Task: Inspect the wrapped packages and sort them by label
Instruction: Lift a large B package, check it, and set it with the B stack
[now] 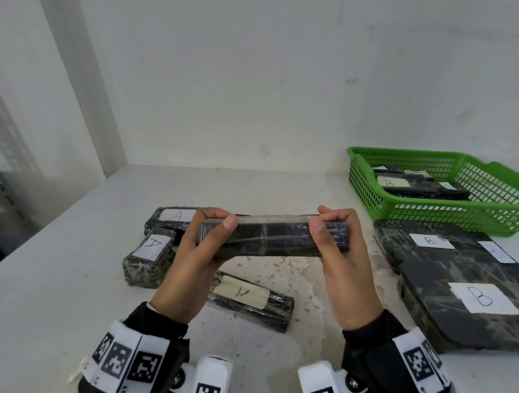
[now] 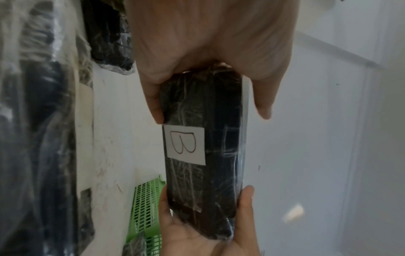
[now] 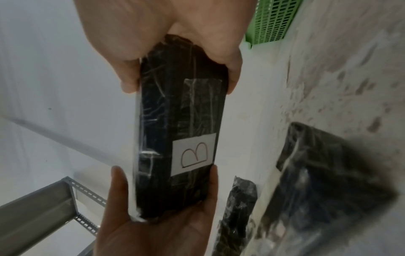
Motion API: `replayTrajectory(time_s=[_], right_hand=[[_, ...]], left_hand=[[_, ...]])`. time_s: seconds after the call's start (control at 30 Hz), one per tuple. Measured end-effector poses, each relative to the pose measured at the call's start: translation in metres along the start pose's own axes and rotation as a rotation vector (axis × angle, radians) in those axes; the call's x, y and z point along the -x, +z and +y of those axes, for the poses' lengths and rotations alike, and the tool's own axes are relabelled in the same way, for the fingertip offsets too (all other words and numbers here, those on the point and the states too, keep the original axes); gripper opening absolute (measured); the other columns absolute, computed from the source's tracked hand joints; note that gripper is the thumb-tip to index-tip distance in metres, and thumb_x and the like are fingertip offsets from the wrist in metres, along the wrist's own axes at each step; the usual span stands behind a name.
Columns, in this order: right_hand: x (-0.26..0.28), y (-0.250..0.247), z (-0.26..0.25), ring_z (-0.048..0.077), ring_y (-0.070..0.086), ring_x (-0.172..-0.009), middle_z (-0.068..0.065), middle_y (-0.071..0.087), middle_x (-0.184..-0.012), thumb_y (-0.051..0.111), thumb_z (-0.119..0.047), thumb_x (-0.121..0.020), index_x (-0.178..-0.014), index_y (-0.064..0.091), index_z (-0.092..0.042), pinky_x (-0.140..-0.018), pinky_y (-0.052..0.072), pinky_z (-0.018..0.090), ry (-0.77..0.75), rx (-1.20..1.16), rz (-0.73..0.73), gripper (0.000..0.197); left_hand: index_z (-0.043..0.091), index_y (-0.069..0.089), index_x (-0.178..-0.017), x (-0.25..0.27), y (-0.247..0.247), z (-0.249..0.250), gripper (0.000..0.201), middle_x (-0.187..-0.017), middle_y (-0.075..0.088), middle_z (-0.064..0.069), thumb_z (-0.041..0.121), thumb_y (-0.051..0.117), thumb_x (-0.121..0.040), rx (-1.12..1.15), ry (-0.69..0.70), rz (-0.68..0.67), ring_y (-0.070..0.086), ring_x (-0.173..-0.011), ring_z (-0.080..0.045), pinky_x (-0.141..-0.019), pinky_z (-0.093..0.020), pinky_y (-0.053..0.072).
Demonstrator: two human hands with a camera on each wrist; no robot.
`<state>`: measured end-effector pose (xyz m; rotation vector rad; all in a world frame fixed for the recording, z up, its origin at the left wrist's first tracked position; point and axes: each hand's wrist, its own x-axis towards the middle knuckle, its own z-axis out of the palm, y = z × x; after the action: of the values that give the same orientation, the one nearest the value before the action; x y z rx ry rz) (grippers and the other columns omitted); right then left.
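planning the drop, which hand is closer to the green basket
Right. The right hand grips the held package's end on the side of the green basket, just short of its near corner. The left hand grips the far end, beside the A-labelled packages.

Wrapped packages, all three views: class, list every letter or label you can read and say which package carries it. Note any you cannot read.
"B": held package, white label, also in right wrist view.
"A": rear package.
"A": small package.
"A": front package, yellowish label.
"B": large package.
"B": near large package.
"B": package in basket.
Unreadable: label beside the large package's "B"; other labels in the basket.
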<state>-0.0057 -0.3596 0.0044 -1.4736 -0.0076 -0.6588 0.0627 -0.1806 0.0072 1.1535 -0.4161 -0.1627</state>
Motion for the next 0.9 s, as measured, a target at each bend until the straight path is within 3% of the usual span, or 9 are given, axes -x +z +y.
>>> replayTrajectory(time_s=[0.13, 0.23, 0.33, 0.4, 0.5, 0.57, 0.63, 0.73, 0.9], right_hand=[[-0.005, -0.003, 0.002, 0.021, 0.045, -0.136, -0.025, 0.063, -0.108, 0.063, -0.074, -0.074, -0.088, 0.056, -0.039, -0.116, 0.031, 0.051, 0.004, -0.003, -0.064, 0.038], [-0.004, -0.003, 0.003, 0.026, 0.041, -0.139, -0.025, 0.062, -0.110, 0.062, -0.079, -0.070, -0.087, 0.057, -0.042, -0.117, 0.027, 0.058, 0.004, -0.026, -0.098, 0.041], [-0.004, -0.003, 0.004, 0.021, 0.047, -0.131, -0.022, 0.061, -0.108, 0.064, -0.079, -0.069, -0.093, 0.058, -0.043, -0.117, 0.028, 0.058, 0.002, -0.053, -0.102, 0.044], [-0.006, -0.003, 0.005, 0.015, 0.054, -0.116, -0.011, 0.060, -0.107, 0.064, -0.083, -0.064, -0.109, 0.055, -0.038, -0.114, 0.035, 0.052, 0.072, -0.088, -0.109, 0.064], [-0.007, 0.000, 0.006, 0.017, 0.065, -0.114, -0.001, 0.067, -0.122, 0.066, -0.079, -0.064, -0.139, 0.040, -0.022, -0.098, 0.053, 0.035, 0.247, -0.227, -0.206, 0.098], [-0.007, 0.002, 0.002, 0.032, 0.071, -0.102, 0.013, 0.065, -0.127, 0.062, -0.056, -0.080, -0.145, 0.034, -0.019, -0.072, 0.061, 0.034, 0.320, -0.313, -0.235, 0.080], [-0.008, 0.000, -0.001, 0.041, 0.071, -0.086, 0.019, 0.070, -0.115, 0.054, -0.034, -0.086, -0.146, 0.032, -0.019, -0.055, 0.058, 0.033, 0.339, -0.402, -0.199, 0.066], [-0.013, -0.006, -0.002, 0.041, 0.071, -0.083, 0.022, 0.070, -0.114, 0.054, -0.023, -0.086, -0.146, 0.035, -0.012, -0.055, 0.058, 0.031, 0.334, -0.449, -0.193, 0.064], [-0.017, -0.014, 0.003, 0.022, 0.072, -0.090, 0.011, 0.069, -0.117, 0.056, -0.030, -0.085, -0.142, 0.045, -0.014, -0.059, 0.060, 0.035, 0.315, -0.356, -0.181, 0.060]], left_hand=[[0.016, 0.055, -0.092, -0.002, -0.004, 0.001, 0.069, -0.081, 0.069, 0.005, 0.051, 0.092, -0.046, 0.034, 0.005, -0.028, 0.069, -0.080, -0.009, -0.071, -0.021, 0.056], [0.018, 0.055, -0.090, -0.003, -0.009, -0.001, 0.044, -0.079, 0.067, 0.005, 0.038, 0.080, -0.059, 0.049, 0.022, -0.022, 0.068, -0.078, -0.010, -0.072, -0.023, 0.056], [0.018, 0.054, -0.091, -0.003, -0.009, 0.000, 0.037, -0.083, 0.066, 0.003, 0.035, 0.073, -0.064, 0.043, 0.046, -0.027, 0.066, -0.081, -0.012, -0.073, -0.023, 0.056], [0.018, 0.054, -0.092, -0.003, -0.010, 0.003, 0.037, -0.085, 0.065, 0.001, 0.031, 0.072, -0.062, 0.048, 0.064, -0.035, 0.066, -0.081, -0.014, -0.070, -0.022, 0.055], [0.021, 0.056, -0.097, -0.004, -0.015, 0.008, 0.041, -0.096, 0.063, -0.007, 0.025, 0.071, -0.059, 0.032, 0.096, -0.011, 0.065, -0.084, -0.020, -0.075, -0.027, 0.053], [0.025, 0.057, -0.110, -0.003, -0.016, 0.011, 0.055, -0.114, 0.056, -0.011, 0.022, 0.071, -0.057, 0.037, 0.112, 0.007, 0.063, -0.090, -0.023, -0.080, -0.031, 0.053], [0.032, 0.051, -0.128, -0.003, -0.015, 0.010, 0.076, -0.124, 0.057, -0.011, 0.022, 0.072, -0.056, 0.079, 0.096, 0.016, 0.065, -0.093, -0.022, -0.083, -0.029, 0.056], [0.033, 0.041, -0.142, -0.006, -0.015, 0.007, 0.084, -0.109, 0.070, -0.003, 0.031, 0.074, -0.065, 0.130, 0.022, -0.009, 0.069, -0.099, -0.017, -0.090, -0.031, 0.057], [0.015, 0.046, -0.144, -0.007, -0.014, 0.007, 0.061, -0.135, 0.062, -0.016, 0.016, 0.055, -0.084, 0.098, -0.105, -0.026, 0.062, -0.120, -0.033, -0.089, -0.034, 0.059]])
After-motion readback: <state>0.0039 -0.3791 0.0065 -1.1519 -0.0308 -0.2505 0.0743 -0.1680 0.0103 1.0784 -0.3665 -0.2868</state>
